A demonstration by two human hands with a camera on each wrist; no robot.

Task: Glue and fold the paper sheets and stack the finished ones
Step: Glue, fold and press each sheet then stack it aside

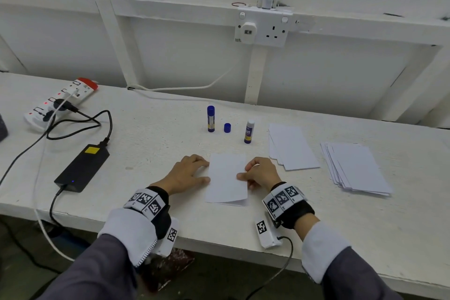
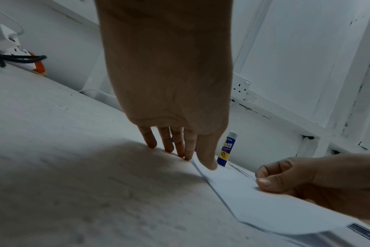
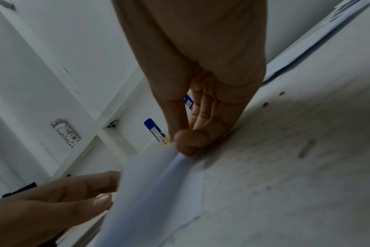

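Note:
A white folded sheet [image 1: 226, 176] lies on the table between my hands, its upper flap slightly raised at the near end. My left hand [image 1: 192, 173] rests flat beside the sheet's left edge, its straight fingers [image 2: 188, 147] touching that folded edge. My right hand [image 1: 255, 173] pinches the sheet's right edge between thumb and fingers [image 3: 188, 142], lifting the top layer [image 3: 150, 192]. An uncapped glue stick [image 1: 248, 131] stands behind the sheet, with a blue cap [image 1: 227, 127] and a capped glue stick [image 1: 210, 118] to its left.
Two piles of white sheets lie to the right: a nearer one [image 1: 292, 146] and a farther one [image 1: 355, 168]. A black power adapter [image 1: 82, 168] with cables and a power strip [image 1: 60, 102] sit at the left. The table's front edge [image 1: 219, 248] runs close to my wrists.

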